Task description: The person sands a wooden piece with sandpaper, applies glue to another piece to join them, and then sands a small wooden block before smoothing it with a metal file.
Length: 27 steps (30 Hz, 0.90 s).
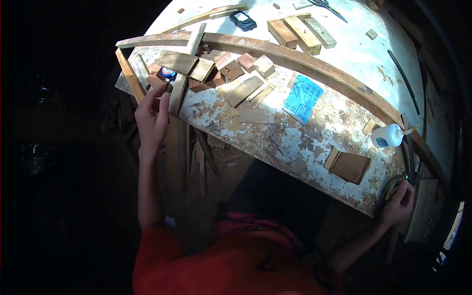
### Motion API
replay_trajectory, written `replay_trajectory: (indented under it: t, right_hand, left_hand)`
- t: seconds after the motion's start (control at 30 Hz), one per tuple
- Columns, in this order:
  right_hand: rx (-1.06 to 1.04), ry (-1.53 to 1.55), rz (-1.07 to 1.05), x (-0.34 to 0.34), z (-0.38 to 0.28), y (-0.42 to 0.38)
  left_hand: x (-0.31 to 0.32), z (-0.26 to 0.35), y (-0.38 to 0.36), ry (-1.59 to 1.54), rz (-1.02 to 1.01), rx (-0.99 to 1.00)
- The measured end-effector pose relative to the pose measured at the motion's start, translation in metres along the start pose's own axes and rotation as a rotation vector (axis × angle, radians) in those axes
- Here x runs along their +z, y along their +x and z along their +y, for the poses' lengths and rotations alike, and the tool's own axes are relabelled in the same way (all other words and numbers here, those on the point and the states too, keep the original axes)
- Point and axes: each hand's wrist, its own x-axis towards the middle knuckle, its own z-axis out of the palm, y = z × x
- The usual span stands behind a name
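At the table's left end is my left hand (pixel 154 115), its fingers bent close together beside an upright wooden strip (pixel 178 94); what they hold, if anything, is too small to tell. Just above its fingertips lies a round blue object (pixel 168 73), partly hidden by wood. My right hand (pixel 400 201) is at the right front corner, fingers curled at a dark greenish object (pixel 390 188) that I cannot make out clearly. Left of it, a brown wooden block (pixel 350 167) lies near the front edge. A white glue bottle (pixel 388 135) lies above my right hand.
A long wooden beam (pixel 295 60) crosses the worn table (pixel 236 125). Behind it are wood blocks (pixel 309 37), a black device (pixel 243 20) and scissors (pixel 328 7). Blue sandpaper (pixel 303 98) and several wood pieces (pixel 244 91) lie in front of it.
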Motion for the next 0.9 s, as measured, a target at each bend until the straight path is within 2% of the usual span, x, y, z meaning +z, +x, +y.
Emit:
replay_trajectory:
  t: [0.1, 0.27, 0.33, 0.4, 0.67, 0.8, 0.87, 0.9]
  right_hand:
    - [0.072, 0.06, 0.003, -0.001, -0.01, -0.004]
    - [0.031, 0.021, 0.054, -0.015, -0.01, -0.003]
    - [0.092, 0.02, 0.074, -0.026, -0.01, -0.005]
    - [0.038, 0.015, 0.139, -0.031, -0.004, -0.007]
    - [0.138, -0.038, 0.266, -0.055, -0.006, -0.013]
    - [0.082, -0.036, 0.245, -0.057, -0.005, -0.015]
    - [0.097, -0.049, 0.243, -0.06, -0.006, -0.016]
    - [0.098, -0.134, 0.241, -0.064, -0.004, -0.017]
  left_hand:
    - [0.019, 0.035, -0.009, 0.023, -0.13, 0.199]
    - [0.05, 0.083, 0.003, -0.109, -0.161, 0.393]
    - [0.061, 0.094, 0.01, -0.142, -0.168, 0.458]
    - [0.072, 0.106, 0.017, -0.175, -0.197, 0.466]
    - [0.104, 0.159, 0.034, -0.171, -0.315, 0.6]
    - [0.114, 0.176, 0.031, -0.112, -0.35, 0.665]
    - [0.117, 0.176, 0.028, -0.092, -0.373, 0.63]
    - [0.118, 0.174, 0.028, -0.053, -0.361, 0.664]
